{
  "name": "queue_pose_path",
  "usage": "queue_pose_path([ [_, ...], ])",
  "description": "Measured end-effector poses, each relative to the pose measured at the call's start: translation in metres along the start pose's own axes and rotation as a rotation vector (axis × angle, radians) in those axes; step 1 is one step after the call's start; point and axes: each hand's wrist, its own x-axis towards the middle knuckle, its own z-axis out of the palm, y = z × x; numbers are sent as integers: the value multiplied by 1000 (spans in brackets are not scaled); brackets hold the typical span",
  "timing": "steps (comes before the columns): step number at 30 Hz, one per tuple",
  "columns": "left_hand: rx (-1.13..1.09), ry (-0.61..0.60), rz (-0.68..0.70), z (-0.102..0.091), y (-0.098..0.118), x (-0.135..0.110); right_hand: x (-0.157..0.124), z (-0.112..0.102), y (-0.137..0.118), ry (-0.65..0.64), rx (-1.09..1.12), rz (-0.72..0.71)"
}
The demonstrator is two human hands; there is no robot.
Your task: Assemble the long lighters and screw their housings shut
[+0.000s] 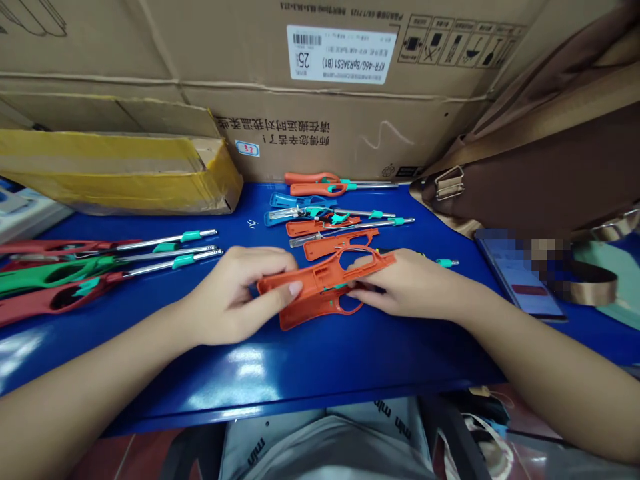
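My left hand (245,293) is closed on the rear end of an orange plastic lighter shell half (317,277), thumb on its inner face. This half is tilted, with its hollow side and trigger loop showing. Just below it is a second orange shell half (303,312), with a teal part partly visible between the two. My right hand (410,283) is closed round the front ends of the orange shells, and its fingertips are partly hidden behind them. Behind both hands lie another orange shell half (340,245) and blue lighter shells (295,200) with metal tubes and teal parts.
Red and green lighters (60,272) lie at the left. Assembled orange lighters (315,183) sit at the back against a large cardboard box (300,133). A yellow-taped carton (125,190) stands at the back left. On the right are a phone (520,273) and a brown bag (530,160).
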Motion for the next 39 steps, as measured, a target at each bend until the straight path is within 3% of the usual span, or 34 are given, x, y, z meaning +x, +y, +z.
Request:
queue_pose_path([
  [4,-44,-180,156,8,1,-1,5,2,13,19,46,58],
  [7,-37,-290,178,13,1,-3,8,2,19,47,32,64],
  [10,122,-348,162,18,2,-5,9,4,21,95,16,72],
  [15,363,-329,73,17,1,-5,6,-1,23,202,36,19],
  [19,444,-183,18,8,-5,-2,3,-16,32,266,-90,20],
  [22,476,-106,17,6,-11,-1,0,-24,38,194,-207,-3],
  [33,472,-191,13,14,-19,3,-16,-31,30,-31,-173,118],
  [39,511,-163,14,9,-18,4,-17,-29,38,-39,-116,137],
])
